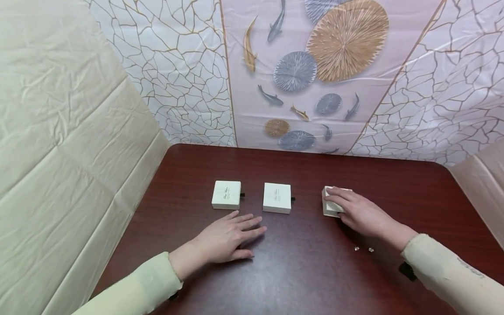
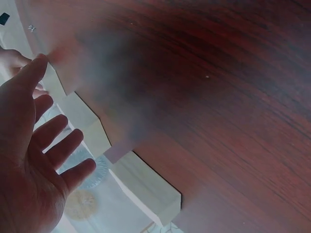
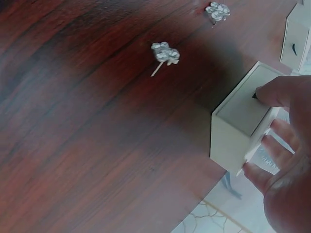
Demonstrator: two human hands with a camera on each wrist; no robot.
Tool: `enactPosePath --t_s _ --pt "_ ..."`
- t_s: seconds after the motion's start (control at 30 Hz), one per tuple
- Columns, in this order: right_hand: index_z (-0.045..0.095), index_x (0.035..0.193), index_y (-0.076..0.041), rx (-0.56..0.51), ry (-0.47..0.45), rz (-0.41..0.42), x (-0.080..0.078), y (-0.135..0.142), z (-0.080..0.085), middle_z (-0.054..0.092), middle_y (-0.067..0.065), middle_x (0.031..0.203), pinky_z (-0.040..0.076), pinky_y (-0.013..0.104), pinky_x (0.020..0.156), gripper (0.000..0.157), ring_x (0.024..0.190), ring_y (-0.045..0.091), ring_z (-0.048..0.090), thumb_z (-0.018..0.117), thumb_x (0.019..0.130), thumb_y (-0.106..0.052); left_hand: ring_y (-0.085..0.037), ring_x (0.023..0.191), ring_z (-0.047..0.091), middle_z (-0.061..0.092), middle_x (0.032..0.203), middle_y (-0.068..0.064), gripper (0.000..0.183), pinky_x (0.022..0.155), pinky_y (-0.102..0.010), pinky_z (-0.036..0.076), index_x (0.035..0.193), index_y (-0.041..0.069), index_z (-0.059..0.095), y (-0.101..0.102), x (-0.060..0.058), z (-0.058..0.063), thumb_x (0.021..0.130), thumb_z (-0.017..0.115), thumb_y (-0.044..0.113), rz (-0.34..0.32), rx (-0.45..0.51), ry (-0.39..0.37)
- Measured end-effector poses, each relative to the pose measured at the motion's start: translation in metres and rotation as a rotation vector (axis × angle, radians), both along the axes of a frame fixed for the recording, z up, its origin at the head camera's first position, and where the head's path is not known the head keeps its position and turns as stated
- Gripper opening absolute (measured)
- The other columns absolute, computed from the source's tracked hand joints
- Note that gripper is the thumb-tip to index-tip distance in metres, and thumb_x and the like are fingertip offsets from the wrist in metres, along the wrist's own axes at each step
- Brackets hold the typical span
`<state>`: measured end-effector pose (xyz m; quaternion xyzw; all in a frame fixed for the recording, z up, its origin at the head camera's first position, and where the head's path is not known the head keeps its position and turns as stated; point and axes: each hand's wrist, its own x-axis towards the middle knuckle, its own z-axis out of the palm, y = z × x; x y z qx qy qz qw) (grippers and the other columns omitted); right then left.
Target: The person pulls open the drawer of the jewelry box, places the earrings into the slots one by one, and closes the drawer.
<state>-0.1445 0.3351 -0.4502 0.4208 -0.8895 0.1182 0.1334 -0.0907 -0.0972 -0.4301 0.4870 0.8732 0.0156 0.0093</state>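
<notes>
Cloth-walled booth [image 1: 59, 131] with table [image 1: 299, 271]

Head view from above, facing forward-down over table [image 1: 307, 271], wrist views close, tilted, all sharing boxes [image 1: 277, 198]

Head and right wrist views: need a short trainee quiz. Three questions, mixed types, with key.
1. Multiple choice: In the head view, which of the three pale boxes does the right grip touch?
A) leftmost
B) middle
C) rightmost

2. True or false: The two sparkling studs lie on the tabletop.

3. Fill in: In the right wrist view, the right thumb is at a small ___ tab.

Key: 1: C. 2: true. 3: black.
</notes>
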Motion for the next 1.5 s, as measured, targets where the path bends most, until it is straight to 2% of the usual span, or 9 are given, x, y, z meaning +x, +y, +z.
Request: enactPosePath --t_s 0.3,0.5,0.63,0.77,0.87,1.07,1.17,1.33,1.5 --pt "0.068 0.132 -0.004 0.011 0.047 0.062 -0.003 -0.006 0.002 0.063 0.02 0.143 0.054 0.063 0.096 0.073 0.126 0.04 0.065 0.087 0.063 0.01 -0.025 0.147 0.054 0.055 0.16 -0.005 0.065 0.121 -0.054 0.042 0.156 0.019 0.058 0.008 0.0 0.001 0.104 0.063 0.057 -0.003 -0.011 -0.01" --pt "0.068 0.128 -0.004 0.023 0.083 0.071 -0.006 -0.002 0.001 0.066 0.016 0.142 0.052 0.054 0.099 0.064 0.124 0.037 0.066 0.08 0.067 0.013 -0.022 0.147 0.054 0.056 0.16 -0.003 0.064 0.121 -0.051 0.043 0.156 0.02 0.058 0.017 0.0 0.002 0.105 0.061 0.058 -0.012 -0.031 -0.001" --pt "0.068 0.13 -0.004 0.04 0.091 0.065 -0.004 0.001 0.001 0.066 0.016 0.142 0.052 0.055 0.099 0.065 0.126 0.037 0.064 0.08 0.068 0.013 -0.021 0.147 0.053 0.055 0.16 -0.002 0.064 0.121 -0.051 0.042 0.156 0.021 0.058 0.021 -0.001 0.003 0.105 0.06 0.058 -0.011 -0.047 -0.006" --pt "0.063 0.141 -0.002 0.064 0.056 0.012 0.001 0.002 0.005 0.063 0.019 0.144 0.053 0.062 0.099 0.077 0.127 0.04 0.063 0.088 0.068 0.005 -0.022 0.148 0.052 0.054 0.161 -0.002 0.064 0.122 -0.051 0.042 0.157 0.02 0.057 0.022 -0.001 0.002 0.105 0.06 0.057 -0.013 -0.057 -0.015" --pt "0.059 0.147 -0.002 0.063 0.009 -0.073 0.005 0.0 0.01 0.061 0.022 0.146 0.049 0.067 0.103 0.08 0.131 0.043 0.06 0.091 0.074 -0.008 -0.022 0.148 0.052 0.054 0.161 -0.002 0.064 0.122 -0.051 0.042 0.157 0.021 0.057 0.023 -0.002 0.001 0.105 0.06 0.057 -0.013 -0.054 -0.019" --pt "0.056 0.149 0.003 0.03 -0.035 -0.232 0.012 -0.006 0.013 0.056 0.031 0.15 0.04 0.062 0.117 0.076 0.138 0.055 0.052 0.088 0.087 -0.028 -0.023 0.148 0.052 0.054 0.161 -0.002 0.063 0.122 -0.052 0.042 0.157 0.021 0.057 0.023 -0.001 -0.001 0.106 0.06 0.057 -0.007 -0.049 -0.033" --pt "0.056 0.149 0.005 0.031 -0.048 -0.266 0.013 -0.01 0.011 0.055 0.033 0.151 0.038 0.06 0.119 0.076 0.139 0.056 0.051 0.086 0.089 -0.032 -0.022 0.148 0.052 0.054 0.161 -0.001 0.063 0.121 -0.051 0.042 0.157 0.021 0.057 0.023 -0.001 -0.001 0.106 0.06 0.057 -0.008 -0.052 -0.034" --pt "0.056 0.151 0.003 0.051 -0.101 -0.312 0.011 -0.017 0.006 0.053 0.032 0.154 0.039 0.065 0.116 0.076 0.142 0.055 0.048 0.083 0.092 -0.036 -0.021 0.148 0.052 0.053 0.162 -0.001 0.062 0.122 -0.05 0.042 0.157 0.022 0.057 0.024 0.0 -0.003 0.106 0.06 0.057 -0.007 -0.06 -0.031" --pt "0.054 0.154 0.001 0.089 -0.156 -0.331 0.01 -0.019 0.002 0.049 0.033 0.157 0.039 0.066 0.116 0.073 0.145 0.055 0.045 0.078 0.097 -0.037 -0.021 0.149 0.051 0.053 0.162 0.0 0.063 0.123 -0.049 0.041 0.158 0.022 0.055 0.025 0.001 -0.004 0.106 0.059 0.057 -0.009 -0.067 -0.035"
